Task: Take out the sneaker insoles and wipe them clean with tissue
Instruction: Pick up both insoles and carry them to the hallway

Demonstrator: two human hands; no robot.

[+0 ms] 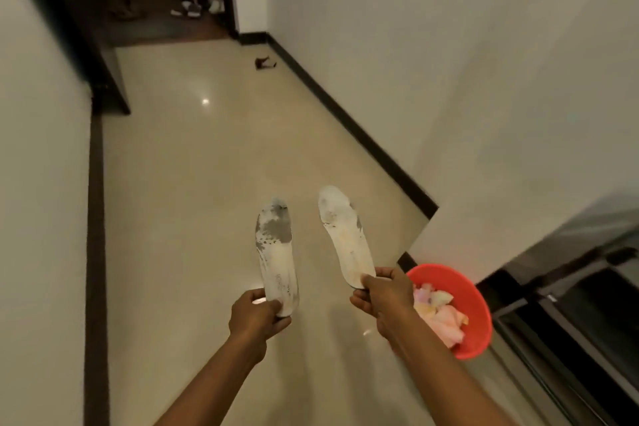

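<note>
I hold one white insole in each hand above a glossy beige floor. The left insole [276, 252] has large grey worn patches near its toe; my left hand [257, 316] pinches its heel end. The right insole [345, 239] is whiter with faint yellowish marks, and my right hand [383, 294] grips its heel. Both insoles point away from me, toes up and forward. No tissue is in either hand.
A red plastic basin [479, 315] holding crumpled pink and yellow cloth or paper sits on the floor at the right, beside a dark metal frame [570, 308]. White walls with dark skirting line the corridor. Several shoes [193, 7] lie in the far doorway; a small dark object [264, 63] lies by the right wall.
</note>
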